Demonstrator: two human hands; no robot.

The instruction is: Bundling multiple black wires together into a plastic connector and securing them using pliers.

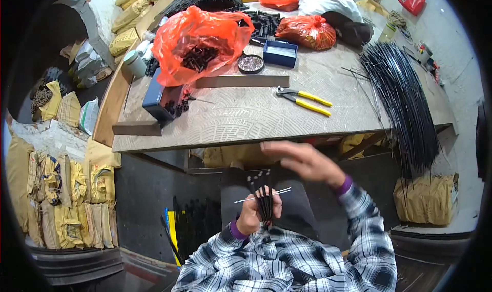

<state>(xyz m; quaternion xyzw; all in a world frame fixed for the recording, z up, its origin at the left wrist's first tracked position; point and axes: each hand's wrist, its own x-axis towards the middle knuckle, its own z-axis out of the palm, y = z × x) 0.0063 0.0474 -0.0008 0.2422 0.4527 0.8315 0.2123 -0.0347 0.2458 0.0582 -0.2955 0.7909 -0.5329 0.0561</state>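
Note:
Over my lap, my left hand (pixel 249 220) is closed round a small bundle of thin black rods (pixel 265 206) with small knobs at their upper ends. A thin white wire (pixel 283 191) lies crosswise at the bundle, sticking out on both sides. To the right, my right hand (pixel 311 162) is raised near the table's front edge, fingers stretched out and holding nothing. It is slightly blurred and apart from the bundle. On the tabletop beyond it lie yellow-handled pliers (pixel 312 102).
The table (pixel 241 123) carries an open red plastic bag (pixel 171 41) of black parts, a blue box (pixel 281 54), a round dish of small shiny pieces (pixel 250 63) and a tied red bag (pixel 312 33). Long black rods (pixel 405 97) overhang its right edge. Sacks (pixel 74 189) stand left.

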